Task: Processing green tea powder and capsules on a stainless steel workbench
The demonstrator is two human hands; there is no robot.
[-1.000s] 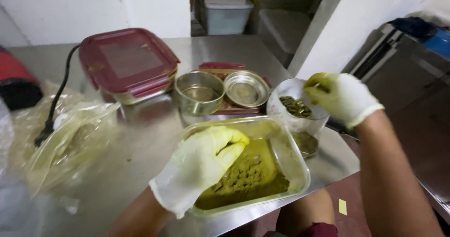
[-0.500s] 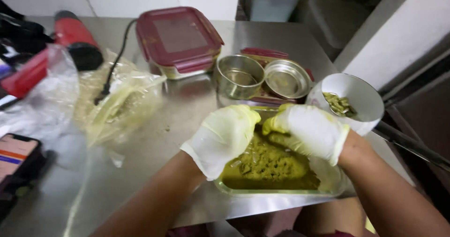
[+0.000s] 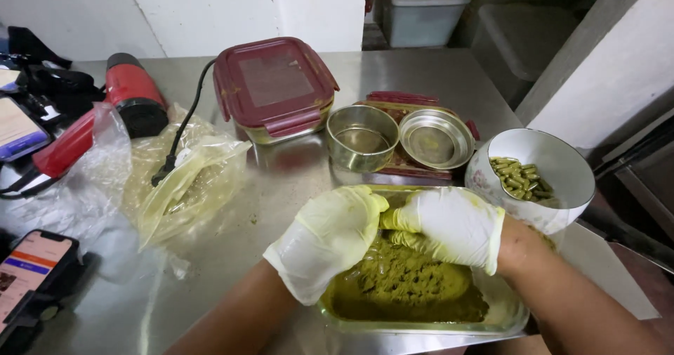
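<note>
Here both hands meet over powder tray; fingertips hidden, grip unclear.

A steel tabletop stands against a white wall; beyond it, a pale lidded storage bin sits in shadow.

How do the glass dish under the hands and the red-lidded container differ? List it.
The glass dish is open and holds green powder; the red-lidded container is closed. The dish sits at the table's near edge under both hands, the container farther back. Both are rectangular with rounded corners.
</note>
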